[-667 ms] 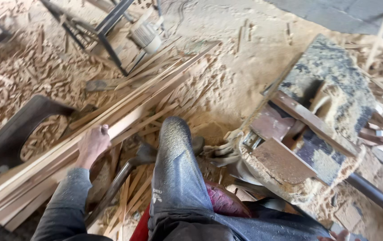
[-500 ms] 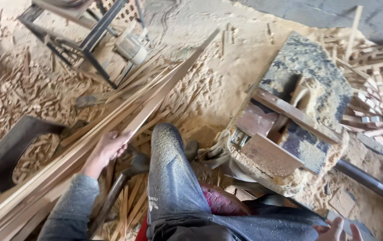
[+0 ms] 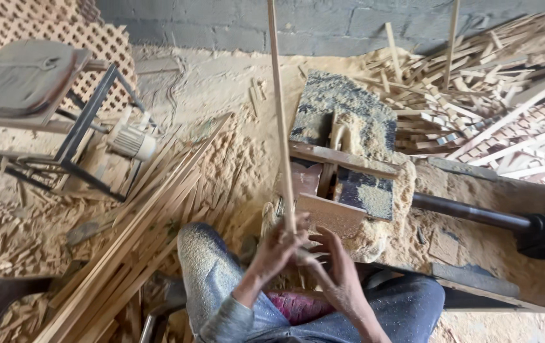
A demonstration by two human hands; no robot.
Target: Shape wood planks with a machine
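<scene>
A floor [image 3: 221, 82] thick with sawdust and wood shavings fills the view, backed by a grey block wall [image 3: 323, 22] along the top. To the right, a big heap of cut wooden offcuts [image 3: 476, 101] spreads toward the corner. On the left, a long pile of thin wooden slats [image 3: 139, 228] lies slantwise across the floor, running from the lower left up toward the middle. Behind it stands a metal-framed stool [image 3: 43, 108] with a worn grey cushion, and a small electric motor [image 3: 131, 143] sits just beside its legs.

In the middle stands a low saw desk [image 3: 342, 121], its dark top caked with sawdust, with a dark metal shaft [image 3: 469, 213] running off to the right. The person sits right in front of it, dusty jeans [image 3: 209, 273] at the bottom of the view.

A single long, thin wooden strip [image 3: 279, 108] rises nearly upright from the hands, past the front left of the saw desk, and out of the top of the picture. The left hand [image 3: 279, 244] is closed around its lower end. The right hand [image 3: 336, 267] is just beside it, fingers spread and loosely curled toward the same end; whether it truly grips the strip or only touches it, I cannot tell.
</scene>
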